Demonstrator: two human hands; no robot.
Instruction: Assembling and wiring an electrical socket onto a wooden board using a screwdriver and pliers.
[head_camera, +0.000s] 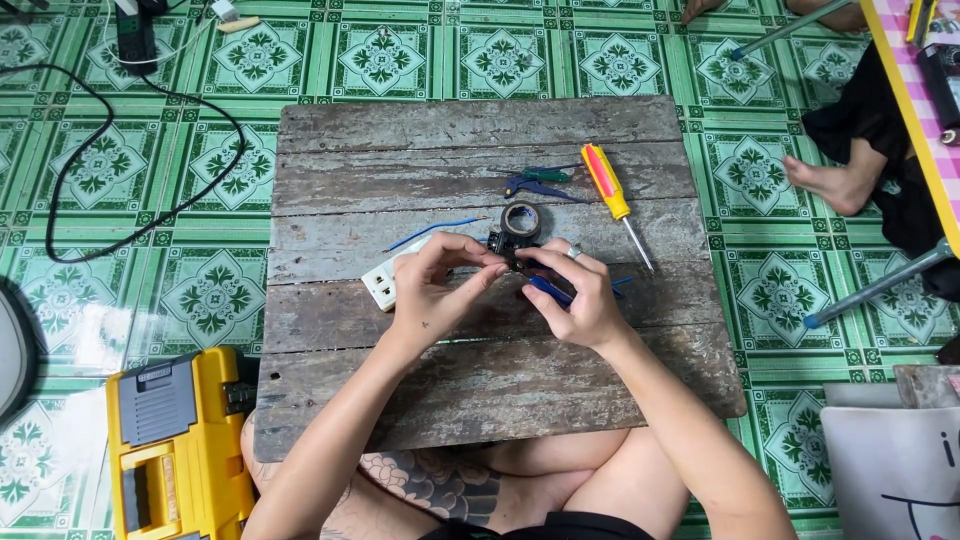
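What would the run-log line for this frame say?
left hand: pinching small black part | right hand: on same part, blue-handled tool under it | nearby: black tape roll, yellow-red screwdriver | surface: weathered wooden board

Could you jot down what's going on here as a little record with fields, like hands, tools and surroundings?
Surface: weathered wooden board on green patterned floor tiles
Left hand: pinching a small dark part, partly hidden
Right hand: meets the left at that part, gripping a blue-handled tool
Nearby: black tape roll, yellow screwdriver, white socket, blue wire
Beside board: yellow toolbox
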